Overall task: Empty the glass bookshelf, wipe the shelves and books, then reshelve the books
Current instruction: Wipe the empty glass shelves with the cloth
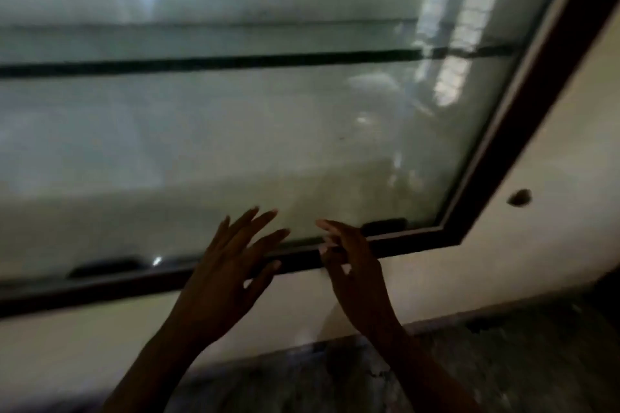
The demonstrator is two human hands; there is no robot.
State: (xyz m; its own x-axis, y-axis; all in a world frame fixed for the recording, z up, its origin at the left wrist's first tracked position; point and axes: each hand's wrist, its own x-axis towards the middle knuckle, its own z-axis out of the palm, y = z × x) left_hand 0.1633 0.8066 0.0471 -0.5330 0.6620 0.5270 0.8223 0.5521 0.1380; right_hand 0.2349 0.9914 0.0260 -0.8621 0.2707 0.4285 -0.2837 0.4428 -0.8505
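The left hand and right hand are held open, fingers spread and nothing grasped, at the lower frame of the wall-set bookshelf, where no books can be made out through the blurred glass, so emptying is perhaps done, wiping and reshelving left.

A cream-painted wall fills the right side and runs on along the lower part of the view. On its right stretch sits a small dark oval mark, too blurred to tell whether it is a hole or a fitting. Below the wall lies a mottled grey floor in shadow. Where the two meet runs a darker band, possibly a skirting strip, slanting up to the right.
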